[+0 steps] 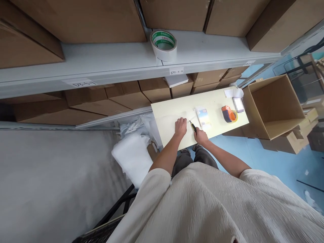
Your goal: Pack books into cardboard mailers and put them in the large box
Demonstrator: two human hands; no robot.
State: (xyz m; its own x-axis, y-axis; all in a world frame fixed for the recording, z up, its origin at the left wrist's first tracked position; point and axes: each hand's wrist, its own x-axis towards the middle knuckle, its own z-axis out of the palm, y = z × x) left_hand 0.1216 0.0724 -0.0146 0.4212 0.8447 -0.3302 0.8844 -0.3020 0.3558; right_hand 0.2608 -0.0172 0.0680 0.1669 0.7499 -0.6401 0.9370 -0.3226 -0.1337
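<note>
Both forearms (167,150) converging, right grip (201,136) around cutter (193,126)

A long gray shelf (113,64) holds big brown boxes (174,15), with more boxes (120,94) down below. The floor (240,148) on the right is blue. A pale yellow tabletop (162,125) stands next to a big open box (254,113).

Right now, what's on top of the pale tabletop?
A tape dispenser, printed packet and white items; the left hand rests there, the right hand holds a cutter. The left hand hides what's beneath.
</note>
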